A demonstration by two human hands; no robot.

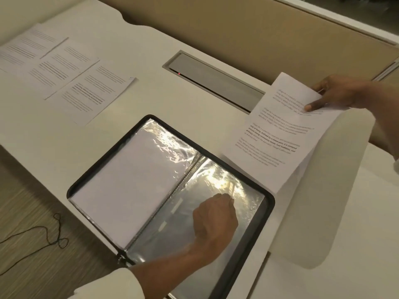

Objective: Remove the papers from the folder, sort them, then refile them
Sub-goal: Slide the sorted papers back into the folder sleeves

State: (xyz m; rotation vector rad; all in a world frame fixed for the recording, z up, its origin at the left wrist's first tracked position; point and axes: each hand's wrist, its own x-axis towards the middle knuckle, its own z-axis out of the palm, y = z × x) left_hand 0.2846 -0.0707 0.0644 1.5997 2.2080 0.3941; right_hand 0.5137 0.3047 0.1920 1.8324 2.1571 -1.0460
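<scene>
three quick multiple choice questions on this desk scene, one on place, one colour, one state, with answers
1. Where do the loose sheets lie?
A) on the desk, far left
B) on a chair
C) on the floor

2. What colour is the folder rim?
A) red
B) black
C) yellow

3. How is the folder?
A) zipped shut
B) standing upright
C) lying open flat

Answers:
1 A, they are spread on the desk, left of the folder.
2 B, a black zipped rim runs round it.
3 C, both pages show, with the left hand on the right one, while the right hand holds another sheet.
</scene>
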